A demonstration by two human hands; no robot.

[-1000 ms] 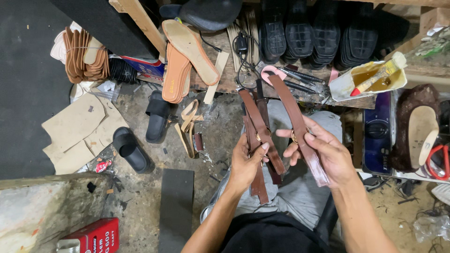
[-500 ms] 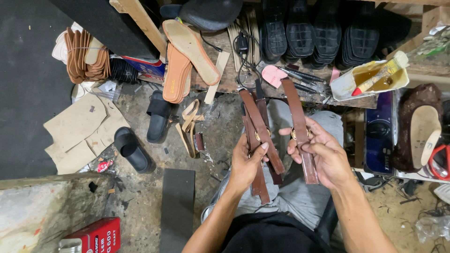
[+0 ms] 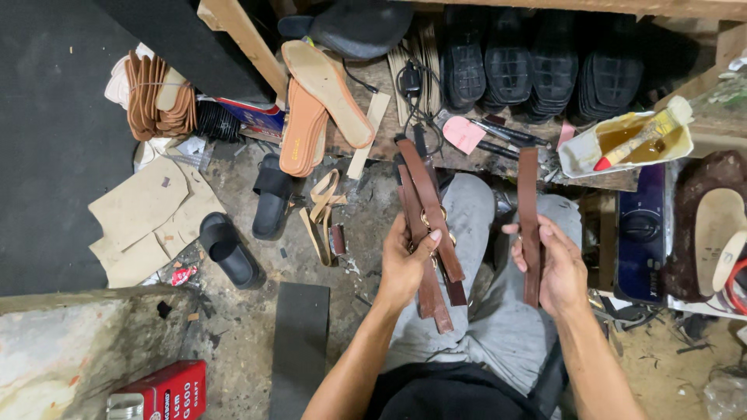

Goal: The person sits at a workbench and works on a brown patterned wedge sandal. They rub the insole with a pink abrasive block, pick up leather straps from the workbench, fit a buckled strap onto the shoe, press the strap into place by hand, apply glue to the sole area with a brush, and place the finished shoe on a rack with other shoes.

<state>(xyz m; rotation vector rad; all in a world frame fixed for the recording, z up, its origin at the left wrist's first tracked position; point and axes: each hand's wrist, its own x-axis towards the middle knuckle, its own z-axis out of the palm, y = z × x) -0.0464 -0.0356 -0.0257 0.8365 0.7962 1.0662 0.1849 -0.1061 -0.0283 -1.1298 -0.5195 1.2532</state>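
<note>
Left hand grips a bundle of brown straps; right hand pinches one strap upright. Red tin on floor, bottom left.

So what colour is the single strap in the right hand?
Reddish brown; the strap in the right hand shows in the head view.

matt brown leather straps, rough floor.

Red rectangular tin with white print, near left, right by the concrete ledge. Blue-and-red flat box far left, tucked under a wooden plank. Small red-and-white wrapper scrap on the floor beside the cardboard cutouts.
</note>
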